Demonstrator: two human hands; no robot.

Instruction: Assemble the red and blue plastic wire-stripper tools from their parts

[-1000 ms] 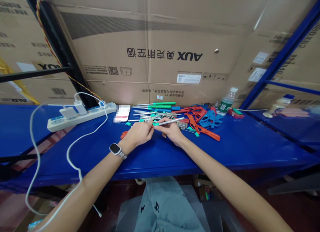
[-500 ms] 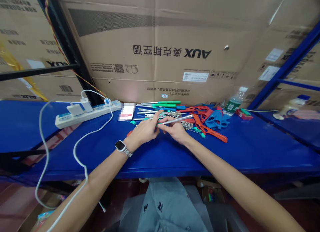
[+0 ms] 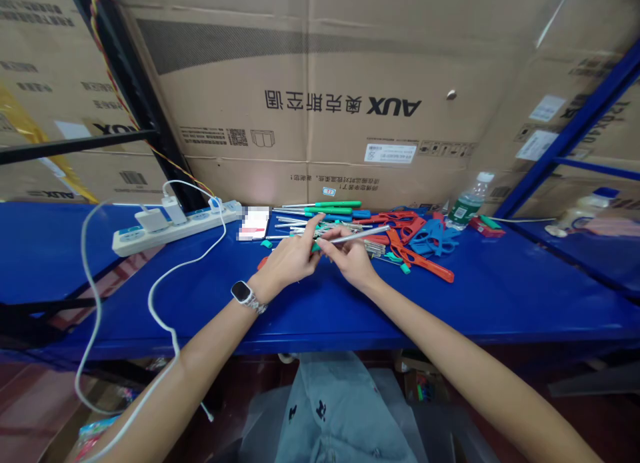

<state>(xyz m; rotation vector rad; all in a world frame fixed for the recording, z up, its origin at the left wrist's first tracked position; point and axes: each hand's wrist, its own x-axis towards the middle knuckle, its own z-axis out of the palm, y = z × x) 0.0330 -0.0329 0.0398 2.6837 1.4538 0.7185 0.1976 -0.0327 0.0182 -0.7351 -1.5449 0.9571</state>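
My right hand (image 3: 353,260) pinches a slim silver metal tube (image 3: 367,233), which slants up to the right over the pile. Close beside it, my left hand (image 3: 293,256) has its fingers curled and its index finger raised. A red plastic piece (image 3: 263,262) pokes out from under the left palm and seems to lie in its grip. Between the two hands a small green part (image 3: 316,246) shows at the tube's near end. Behind them lie several metal rods (image 3: 295,221), red plastic handle-shaped frames (image 3: 425,263) and blue frames (image 3: 436,238).
Green-handled screwdrivers (image 3: 340,204) lie along the cardboard box (image 3: 310,130). A white power strip (image 3: 175,233) with a trailing cable is at left. A water bottle (image 3: 466,203) and a small red box (image 3: 487,228) stand right on the blue table (image 3: 480,310).
The tube has turned slightly and its far end sits a little further right. The green part between the hands now shows. Both hands stay in nearly the same place.
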